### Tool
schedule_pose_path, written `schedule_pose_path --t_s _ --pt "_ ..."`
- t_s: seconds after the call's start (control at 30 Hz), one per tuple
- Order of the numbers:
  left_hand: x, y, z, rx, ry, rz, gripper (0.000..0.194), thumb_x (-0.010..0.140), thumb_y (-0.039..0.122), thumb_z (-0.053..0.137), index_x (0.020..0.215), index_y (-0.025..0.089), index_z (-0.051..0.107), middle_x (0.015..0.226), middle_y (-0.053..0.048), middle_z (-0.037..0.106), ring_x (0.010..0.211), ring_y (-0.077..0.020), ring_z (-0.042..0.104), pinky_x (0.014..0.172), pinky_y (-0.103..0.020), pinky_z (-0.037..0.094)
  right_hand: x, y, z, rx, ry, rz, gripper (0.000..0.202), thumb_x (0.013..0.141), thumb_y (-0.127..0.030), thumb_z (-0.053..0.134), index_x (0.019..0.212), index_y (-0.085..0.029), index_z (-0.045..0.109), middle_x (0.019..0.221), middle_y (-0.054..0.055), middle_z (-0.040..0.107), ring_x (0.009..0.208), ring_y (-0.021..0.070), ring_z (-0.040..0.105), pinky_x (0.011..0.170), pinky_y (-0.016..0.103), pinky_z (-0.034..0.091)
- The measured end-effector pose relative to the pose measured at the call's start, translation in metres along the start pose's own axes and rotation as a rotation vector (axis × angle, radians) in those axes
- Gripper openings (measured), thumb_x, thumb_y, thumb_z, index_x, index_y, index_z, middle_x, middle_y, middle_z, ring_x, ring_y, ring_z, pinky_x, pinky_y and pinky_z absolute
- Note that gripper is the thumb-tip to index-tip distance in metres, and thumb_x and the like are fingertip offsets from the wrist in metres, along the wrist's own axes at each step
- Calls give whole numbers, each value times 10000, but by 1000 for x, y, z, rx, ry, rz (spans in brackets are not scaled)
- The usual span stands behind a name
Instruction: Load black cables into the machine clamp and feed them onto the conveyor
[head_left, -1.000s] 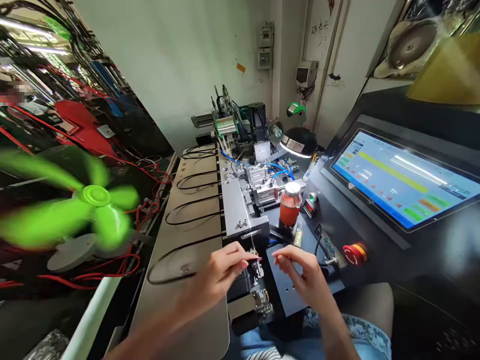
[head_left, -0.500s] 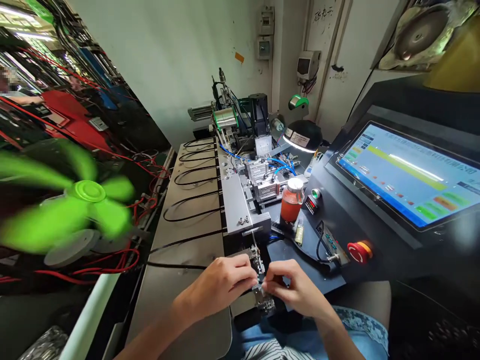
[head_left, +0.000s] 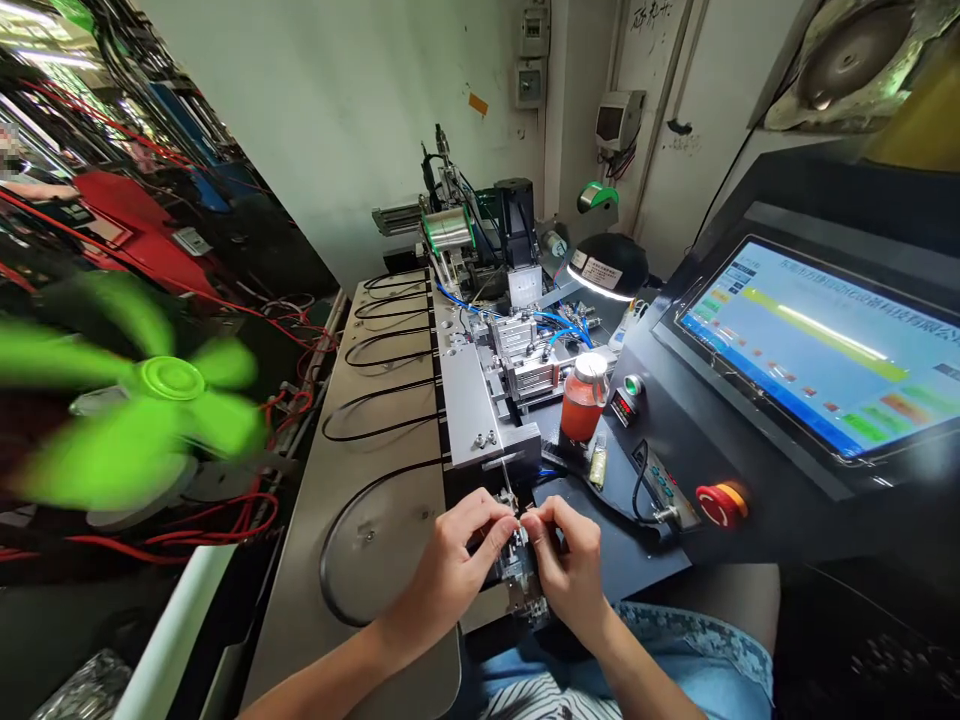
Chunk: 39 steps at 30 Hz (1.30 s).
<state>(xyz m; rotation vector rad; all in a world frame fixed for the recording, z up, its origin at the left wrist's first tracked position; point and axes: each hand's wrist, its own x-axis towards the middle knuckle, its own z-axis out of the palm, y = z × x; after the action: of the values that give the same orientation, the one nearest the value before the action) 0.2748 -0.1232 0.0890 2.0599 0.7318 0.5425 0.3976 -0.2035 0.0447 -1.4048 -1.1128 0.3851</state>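
My left hand (head_left: 466, 545) is closed in a pinch over the small metal fixture (head_left: 517, 570) at the front end of the machine. A thin black cable (head_left: 324, 545) curves in a wide loop on the tabletop and passes under my left wrist toward that hand. Facing it, my right hand (head_left: 564, 550) pinches with thumb and forefinger, the fingertips almost meeting the left ones. What lies between the right fingertips is too small to make out. Just beyond the hands ends a long metal rail block (head_left: 472, 400).
Several more black cable loops lie along the beige tabletop (head_left: 300, 630). Right of the rail are a jar of orange-red liquid (head_left: 583, 400), a small vial (head_left: 598, 465), a red stop button (head_left: 721, 504) and a touchscreen (head_left: 817, 350). A green fan (head_left: 171, 380) spins at left.
Both hands have moved slightly farther forward over the fixture, fingertips closer together. The nearest black cable has shifted from a flatter run into a wide round loop.
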Motion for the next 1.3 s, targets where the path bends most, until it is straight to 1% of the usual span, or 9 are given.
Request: schedule_pose_path --t_s 0.13,0.2,0.3,0.37,0.57,0.93,1.1,1.2,1.3 --pt "4 -5 -4 92 -5 -7 259 932 302 462 781 167 624 748 -16 571 693 -130 544 656 -220 410 1 7 -5 44 -84 101 241 921 -250 484 699 -176 539 603 -22 511 525 104 443 503 222 332" --pt "8 -9 -7 175 -24 -50 275 932 283 445 754 170 621 744 -18 598 700 -138 562 669 -230 407 1 12 -11 39 -107 147 248 919 -265 491 695 -175 550 609 -18 519 545 112 456 520 225 347" --pt "13 -14 -10 261 -70 -130 300 926 259 425 718 178 625 732 -15 639 694 -147 587 669 -239 402 2 19 -18 21 -83 189 254 910 -283 508 686 -174 557 602 -18 522 540 114 463 519 227 354" --pt "15 -16 -10 297 -81 -156 306 924 254 417 716 182 631 738 -15 656 702 -154 599 675 -243 402 1 23 -21 17 -72 202 257 908 -291 511 684 -175 558 599 -19 520 537 114 466 517 225 356" --pt "16 -16 -7 363 -86 -176 318 923 260 408 725 187 645 752 -23 671 718 -167 613 681 -250 410 0 27 -21 1 -70 205 263 909 -299 504 681 -177 552 594 -20 509 533 113 459 513 226 355" --pt "17 -16 -9 321 -90 -189 335 921 280 402 705 183 639 736 -20 674 706 -165 612 678 -248 418 1 30 -20 -25 -85 191 266 910 -293 502 674 -178 543 591 -24 492 525 109 438 514 232 346" --pt "18 -15 -9 352 -82 -188 335 909 278 412 702 187 659 726 -26 683 694 -172 621 666 -249 427 0 34 -20 -22 -88 199 272 909 -309 504 673 -179 543 596 -25 493 527 112 438 515 235 345" --pt "18 -15 -7 378 -76 -193 324 906 269 424 708 191 668 720 -23 686 690 -172 626 662 -247 427 0 36 -20 -19 -105 199 270 910 -315 499 679 -181 539 602 -21 497 535 116 440 520 236 344" --pt "18 -15 -5 416 -78 -194 311 907 249 434 705 191 663 710 -17 681 679 -162 622 656 -239 414 4 37 -16 -21 -150 189 282 929 -307 455 682 -185 512 603 -23 475 547 116 431 529 236 336"
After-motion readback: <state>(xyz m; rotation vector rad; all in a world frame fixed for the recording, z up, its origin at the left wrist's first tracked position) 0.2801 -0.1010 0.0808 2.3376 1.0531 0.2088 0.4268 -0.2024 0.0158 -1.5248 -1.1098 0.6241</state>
